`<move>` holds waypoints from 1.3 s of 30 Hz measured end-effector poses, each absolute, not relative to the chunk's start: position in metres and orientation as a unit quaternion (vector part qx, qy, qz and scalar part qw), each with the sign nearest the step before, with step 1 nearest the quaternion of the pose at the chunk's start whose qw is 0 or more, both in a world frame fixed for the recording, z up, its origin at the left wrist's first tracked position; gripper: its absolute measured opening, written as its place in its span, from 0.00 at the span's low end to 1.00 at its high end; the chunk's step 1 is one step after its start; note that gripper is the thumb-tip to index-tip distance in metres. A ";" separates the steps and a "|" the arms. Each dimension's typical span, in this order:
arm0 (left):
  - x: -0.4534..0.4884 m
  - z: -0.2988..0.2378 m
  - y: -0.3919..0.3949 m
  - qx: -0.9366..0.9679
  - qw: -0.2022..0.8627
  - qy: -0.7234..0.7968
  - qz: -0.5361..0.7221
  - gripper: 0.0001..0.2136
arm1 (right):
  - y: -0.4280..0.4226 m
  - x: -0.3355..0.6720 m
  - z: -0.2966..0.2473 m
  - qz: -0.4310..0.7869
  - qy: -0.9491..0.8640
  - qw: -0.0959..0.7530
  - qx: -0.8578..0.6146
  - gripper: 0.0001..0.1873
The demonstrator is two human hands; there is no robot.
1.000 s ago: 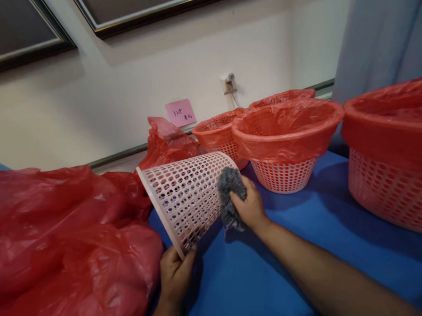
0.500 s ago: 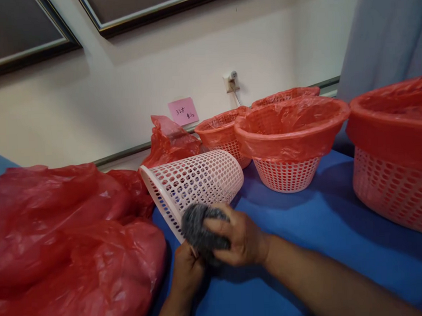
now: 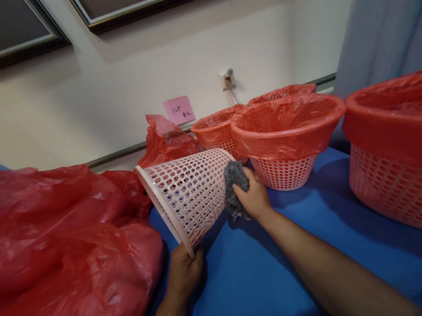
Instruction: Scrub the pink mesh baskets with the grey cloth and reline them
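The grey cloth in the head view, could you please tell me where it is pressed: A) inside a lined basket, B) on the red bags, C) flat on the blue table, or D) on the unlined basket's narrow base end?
D: the right hand presses the grey cloth against the base end of the tipped pink mesh basket.

You face a cream wall [image 3: 122, 87] with 2 dark picture frames [image 3: 17, 41] up top, a pink note [image 3: 179, 110], a socket [image 3: 227, 79] and a grey curtain [image 3: 384, 31] at your right; blue table [image 3: 306, 228] below.
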State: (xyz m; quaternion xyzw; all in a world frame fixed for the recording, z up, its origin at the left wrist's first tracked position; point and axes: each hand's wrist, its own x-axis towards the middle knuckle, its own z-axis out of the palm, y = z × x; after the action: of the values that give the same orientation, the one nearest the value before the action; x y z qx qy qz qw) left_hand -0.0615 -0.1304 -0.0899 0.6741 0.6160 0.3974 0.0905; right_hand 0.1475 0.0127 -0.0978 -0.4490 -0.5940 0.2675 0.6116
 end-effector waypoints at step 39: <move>-0.064 -0.095 -0.136 0.734 0.078 0.564 0.369 0.13 | -0.048 0.131 -0.087 0.182 -0.745 0.619 -0.168 0.30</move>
State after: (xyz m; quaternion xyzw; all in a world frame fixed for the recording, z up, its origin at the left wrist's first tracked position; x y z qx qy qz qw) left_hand -0.0638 -0.1358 -0.0948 0.7344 0.5641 0.3692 0.0784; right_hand 0.1308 -0.0476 -0.0874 -0.1679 -0.7453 0.1823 0.6190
